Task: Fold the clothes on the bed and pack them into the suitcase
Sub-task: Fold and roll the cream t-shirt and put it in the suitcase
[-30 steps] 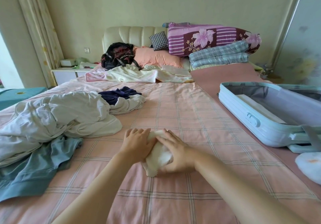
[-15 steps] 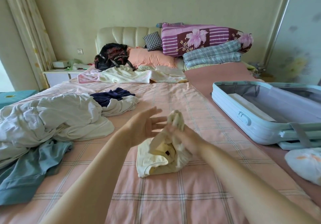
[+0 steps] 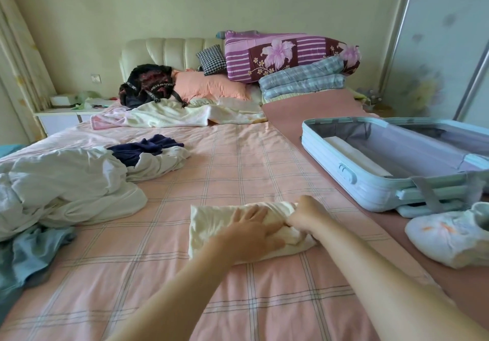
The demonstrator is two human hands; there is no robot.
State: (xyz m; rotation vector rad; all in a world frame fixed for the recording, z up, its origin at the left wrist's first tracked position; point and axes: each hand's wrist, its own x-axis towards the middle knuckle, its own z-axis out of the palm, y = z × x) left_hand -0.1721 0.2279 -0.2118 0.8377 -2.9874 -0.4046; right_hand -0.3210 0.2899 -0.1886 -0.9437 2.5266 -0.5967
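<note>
**A:** How much room was there on the bed (image 3: 238, 160)?

**B:** A wide bare stretch of the pink checked sheet ran down the middle from near to far. A pile of white clothes (image 3: 66, 181) crowded the left edge. A navy garment (image 3: 145, 148) lay on its far side and a blue-grey garment (image 3: 26, 256) at its near side.

**A:** And the piece being folded?

**B:** The cream garment (image 3: 209, 224) lay folded on the sheet, near and just right of centre. It was well apart from the pile.

**A:** What were the hands doing?

**B:** The left hand (image 3: 251, 234) lay flat on top, its fingers (image 3: 258, 212) straight and pressing the cloth down. The right hand (image 3: 307, 213) was at the garment's right end, with its fingers curled into the fabric, gripping it.

**A:** And the suitcase?

**B:** The pale blue suitcase (image 3: 344, 181) lay open along the right side, on a plain dusty-pink strip. A folded white piece (image 3: 352, 155) sat inside, against its near-left wall. Just beside its near corner lay a white bundle with orange marks (image 3: 449, 234).
</note>
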